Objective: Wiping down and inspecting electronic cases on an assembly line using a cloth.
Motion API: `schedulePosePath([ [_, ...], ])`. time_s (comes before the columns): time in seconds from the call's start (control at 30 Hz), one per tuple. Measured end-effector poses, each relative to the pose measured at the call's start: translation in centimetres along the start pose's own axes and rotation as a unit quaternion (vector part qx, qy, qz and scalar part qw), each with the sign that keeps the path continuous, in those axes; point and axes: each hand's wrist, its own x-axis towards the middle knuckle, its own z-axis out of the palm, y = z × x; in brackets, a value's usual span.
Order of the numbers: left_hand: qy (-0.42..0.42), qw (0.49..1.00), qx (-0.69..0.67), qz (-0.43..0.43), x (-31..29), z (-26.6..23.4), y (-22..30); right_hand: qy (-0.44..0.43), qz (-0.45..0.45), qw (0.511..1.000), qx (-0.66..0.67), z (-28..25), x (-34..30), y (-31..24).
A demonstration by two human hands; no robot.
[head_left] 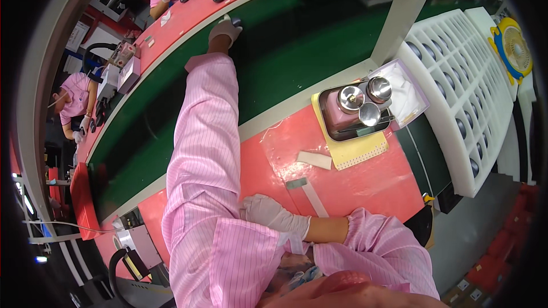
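Note:
My left arm stretches far forward over the green conveyor belt. At its far edge, my white-gloved left hand is closed on a small dark rounded piece, of which only one end shows beside the fingers. My right hand, also white-gloved, is held in front of me above the near edge of the red mat. Its fingers are curled and partly hidden beside my left sleeve, so anything inside them cannot be seen. A strip with a grey end and a pale flat block lie just beyond it.
A metal tray with several round metal-topped containers stands on a yellow notepad. Beside it is a box of white wipes. A white foam tray holds dark rounded pieces. A post rises at the belt. Co-workers sit across it.

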Motion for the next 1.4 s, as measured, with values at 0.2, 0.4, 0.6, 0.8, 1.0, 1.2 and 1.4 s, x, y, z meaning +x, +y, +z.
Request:
schedulePosePath([
  [0.2, -0.131, 0.982, -0.034, 0.131, -8.3, -5.8, 2.7, 0.106, -0.080, 0.987, 0.088, 0.0, -0.6, 0.6],
  [0.4, -0.076, 0.974, -0.208, 0.043, -31.6, -19.4, -0.3, 0.143, -0.069, 0.981, 0.115, -0.2, -0.5, -0.1],
  [0.6, -0.048, 0.978, -0.193, -0.068, -52.0, -20.8, -1.8, 0.335, -0.096, 0.925, 0.150, -1.7, -1.5, -1.3],
  [0.8, 0.066, 0.934, -0.330, -0.115, -53.6, -18.6, -1.0, 0.110, -0.072, 0.963, -0.234, -2.5, -3.6, -1.5],
  [1.0, 0.027, 0.711, -0.695, -0.107, -51.3, -18.9, 3.5, 0.142, 0.028, 0.902, 0.407, -3.9, -3.8, -4.3],
  [1.2, 0.029, 0.694, -0.715, -0.074, -49.4, -17.3, 4.9, 0.226, -0.010, 0.901, 0.370, -4.3, -4.0, -1.9],
  [1.4, -0.055, 0.660, -0.739, -0.126, -49.9, -17.2, 3.7, 0.209, 0.066, 0.896, 0.385, -6.0, -3.6, -1.3],
])
